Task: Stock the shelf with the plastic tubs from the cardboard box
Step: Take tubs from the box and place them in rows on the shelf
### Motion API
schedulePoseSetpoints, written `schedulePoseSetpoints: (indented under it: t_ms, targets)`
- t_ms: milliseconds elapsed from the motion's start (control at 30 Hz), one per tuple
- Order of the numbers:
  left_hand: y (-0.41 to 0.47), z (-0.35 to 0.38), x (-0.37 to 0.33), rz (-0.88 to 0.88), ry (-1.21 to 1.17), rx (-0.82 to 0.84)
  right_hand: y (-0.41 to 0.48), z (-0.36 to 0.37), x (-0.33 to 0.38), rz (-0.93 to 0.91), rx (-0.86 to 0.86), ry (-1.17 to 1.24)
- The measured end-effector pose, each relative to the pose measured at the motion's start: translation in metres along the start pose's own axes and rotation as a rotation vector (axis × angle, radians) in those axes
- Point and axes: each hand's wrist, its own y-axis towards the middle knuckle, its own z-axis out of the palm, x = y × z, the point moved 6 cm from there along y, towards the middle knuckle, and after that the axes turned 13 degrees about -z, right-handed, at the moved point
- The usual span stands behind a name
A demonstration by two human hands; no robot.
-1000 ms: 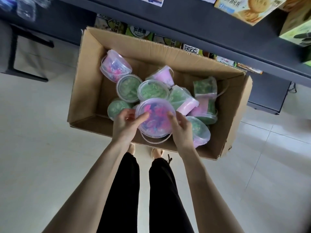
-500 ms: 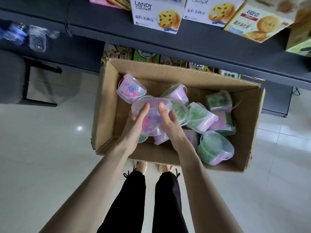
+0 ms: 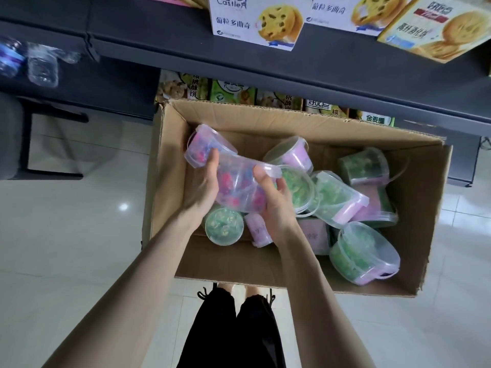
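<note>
An open cardboard box (image 3: 414,264) stands on the floor below the dark shelf (image 3: 318,67). Both hands hold one clear plastic tub (image 3: 239,181) with pink and blue contents above the box's left part. My left hand (image 3: 203,189) grips its left side, my right hand (image 3: 276,205) grips its right side and rim. Several more tubs lie in the box: a pink-filled one (image 3: 202,144) at the back left, a green one (image 3: 224,228) under my hands, a green one (image 3: 364,253) at the front right, others tipped over in the middle.
Biscuit cartons (image 3: 255,19) stand on the upper shelf; more snack packs (image 3: 231,91) sit on the shelf behind the box. Water bottles (image 3: 39,65) lie on the shelf at the left. A dark chair frame (image 3: 24,139) is at the far left. White tiled floor surrounds the box.
The tub has been lifted out of the pile and raised toward the shelf, tilting onto its side between both hands. My view has tipped up, showing more of the shelf.
</note>
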Motion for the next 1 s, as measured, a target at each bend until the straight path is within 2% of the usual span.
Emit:
schedulePoseSetpoints:
  t_ms: [100,167,267,333,467,633,700,800,867,933,1000]
  targets:
    - [0.022,-0.014,-0.006,0.031,0.074,-0.161,0.009,0.000,0.002,0.034,-0.180,0.041]
    - [0.035,-0.014,-0.014,0.149,0.160,-0.147,0.012,-0.006,0.003,0.080,-0.274,0.042]
    - [0.056,-0.010,-0.018,0.240,0.203,-0.112,0.013,-0.018,0.007,0.104,-0.304,0.007]
    - [0.070,-0.007,-0.015,0.224,0.243,-0.089,0.013,-0.024,0.010,0.105,-0.309,-0.002]
    - [0.088,-0.001,-0.001,0.106,0.482,-0.142,0.016,-0.034,0.014,0.106,-0.343,-0.037]
    - [0.089,-0.001,-0.002,0.078,0.198,-0.117,0.012,-0.046,0.021,0.098,-0.332,-0.060]
    - [0.070,-0.010,-0.008,0.127,0.141,-0.196,0.005,-0.048,0.024,0.103,-0.324,-0.101]
    - [0.009,-0.026,-0.024,0.233,-0.045,-0.195,-0.015,-0.048,0.033,0.078,-0.292,-0.081]
    - [-0.043,-0.035,-0.037,0.352,-0.137,-0.111,-0.035,-0.047,0.045,0.048,-0.258,-0.051]
    - [-0.092,-0.042,-0.045,0.377,-0.240,0.048,-0.060,-0.047,0.063,0.010,-0.241,-0.115]
    - [-0.138,-0.051,-0.056,0.402,-0.252,0.113,-0.088,-0.050,0.085,-0.073,-0.253,-0.206]
